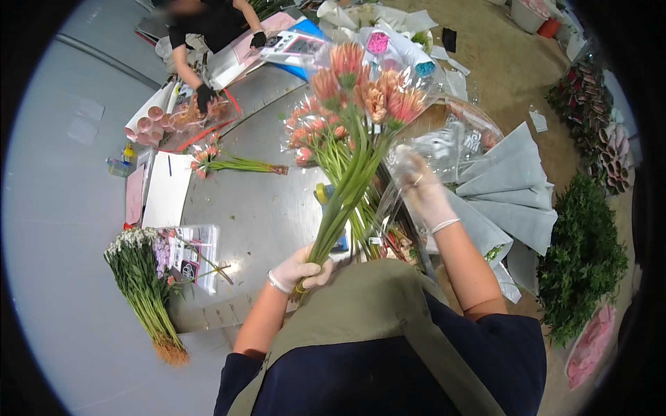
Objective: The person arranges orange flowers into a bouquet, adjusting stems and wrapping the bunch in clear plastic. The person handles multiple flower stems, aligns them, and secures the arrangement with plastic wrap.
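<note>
My gloved left hand [302,269] is closed round the lower stems of an upright bunch of pink-orange flowers [347,76] with long green stems. My gloved right hand [423,187] is at the right with curled fingers on crinkled clear plastic wrap [449,152], beside fanned grey paper wrappers [506,222]. Behind the held bunch, more pink flowers in clear wrap [305,125] stand with their stems hanging down. A loose group of pink flowers [243,165] lies on the steel table [243,201] to the left.
A co-worker [208,35] in black gloves works at the table's far end. A white-flowered bundle [142,291] hangs over the near-left edge, beside printed packs [201,260]. Greenery [576,263] stands on the floor at right, near a pink-filled tub [590,347].
</note>
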### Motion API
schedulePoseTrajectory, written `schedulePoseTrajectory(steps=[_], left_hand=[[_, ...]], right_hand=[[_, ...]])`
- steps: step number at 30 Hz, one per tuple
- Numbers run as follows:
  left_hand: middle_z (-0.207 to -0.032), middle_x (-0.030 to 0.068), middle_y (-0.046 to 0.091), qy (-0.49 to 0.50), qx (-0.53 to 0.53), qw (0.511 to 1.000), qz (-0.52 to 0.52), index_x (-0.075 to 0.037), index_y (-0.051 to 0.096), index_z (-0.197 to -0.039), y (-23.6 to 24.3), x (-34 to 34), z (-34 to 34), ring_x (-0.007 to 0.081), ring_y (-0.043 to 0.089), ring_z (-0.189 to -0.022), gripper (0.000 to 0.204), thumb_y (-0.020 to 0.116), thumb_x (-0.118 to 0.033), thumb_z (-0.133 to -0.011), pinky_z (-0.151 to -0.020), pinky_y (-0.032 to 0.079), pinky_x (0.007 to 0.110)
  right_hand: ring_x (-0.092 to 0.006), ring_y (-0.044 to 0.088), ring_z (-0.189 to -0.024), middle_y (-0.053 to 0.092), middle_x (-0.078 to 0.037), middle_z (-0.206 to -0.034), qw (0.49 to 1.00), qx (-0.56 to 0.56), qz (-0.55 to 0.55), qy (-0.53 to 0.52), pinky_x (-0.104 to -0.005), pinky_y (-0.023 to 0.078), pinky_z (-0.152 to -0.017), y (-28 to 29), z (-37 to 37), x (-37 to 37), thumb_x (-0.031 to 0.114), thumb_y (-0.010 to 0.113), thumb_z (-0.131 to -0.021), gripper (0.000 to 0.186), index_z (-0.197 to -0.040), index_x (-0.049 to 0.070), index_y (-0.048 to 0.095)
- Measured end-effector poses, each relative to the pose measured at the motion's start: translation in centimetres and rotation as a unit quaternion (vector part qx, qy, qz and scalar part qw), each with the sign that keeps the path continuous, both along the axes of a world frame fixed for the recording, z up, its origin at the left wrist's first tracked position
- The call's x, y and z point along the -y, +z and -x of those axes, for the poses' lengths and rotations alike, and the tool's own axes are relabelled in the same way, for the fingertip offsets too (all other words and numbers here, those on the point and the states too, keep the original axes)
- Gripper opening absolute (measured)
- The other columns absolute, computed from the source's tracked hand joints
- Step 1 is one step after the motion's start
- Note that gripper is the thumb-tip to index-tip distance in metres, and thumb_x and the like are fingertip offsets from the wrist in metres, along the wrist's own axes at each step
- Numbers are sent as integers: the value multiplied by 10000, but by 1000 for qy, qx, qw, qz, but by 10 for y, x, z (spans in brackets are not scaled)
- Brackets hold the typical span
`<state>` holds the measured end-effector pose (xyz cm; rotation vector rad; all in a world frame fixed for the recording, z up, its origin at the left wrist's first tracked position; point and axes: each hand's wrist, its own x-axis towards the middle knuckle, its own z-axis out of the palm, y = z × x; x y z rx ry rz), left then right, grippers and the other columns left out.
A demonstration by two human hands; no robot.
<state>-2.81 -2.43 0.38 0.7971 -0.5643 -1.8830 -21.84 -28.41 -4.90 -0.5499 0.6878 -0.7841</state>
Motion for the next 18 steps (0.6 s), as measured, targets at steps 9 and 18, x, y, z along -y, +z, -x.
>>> schedulePoseTrajectory(steps=[9,18], left_hand=[[-634,47,519,73,78,994,-5,-22,336,-1452,-5,-35,-8,43,353,-385,795,645,-470,-872,-379,283,178],[-664,43,500,12,39,999,-35,-20,387,-1422,-13,-52,-4,60,396,-439,744,661,-422,-859,-432,317,194]], right_hand=[[-359,669,-831,697,-204,-935,555,-682,349,325,-416,520,-765,-18,112,69,405,576,-851,405,-919,30,714],[-226,593,-1090,634,-133,-1175,882,22,354,310,-349,432,-990,54,-18,-38,236,632,-911,620,-1400,-33,362]])
